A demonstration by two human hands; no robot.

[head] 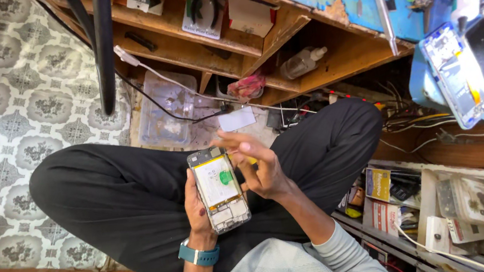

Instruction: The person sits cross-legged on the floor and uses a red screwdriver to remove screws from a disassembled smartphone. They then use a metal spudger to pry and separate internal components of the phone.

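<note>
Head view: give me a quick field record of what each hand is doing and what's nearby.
left hand: holds opened phone, back cover off, battery showing
right hand: beside the phone's right edge, fingers spread; contact unclear
wrist: teal watch on left
posture: cross-legged, phone over the lap
nearby: second opened phone on blue bench; clear plastic box on floor

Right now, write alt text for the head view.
A seated person's left hand holds an opened phone, battery showing, over their crossed legs; the right hand hovers beside it. A cluttered wooden workbench stands ahead.
</note>
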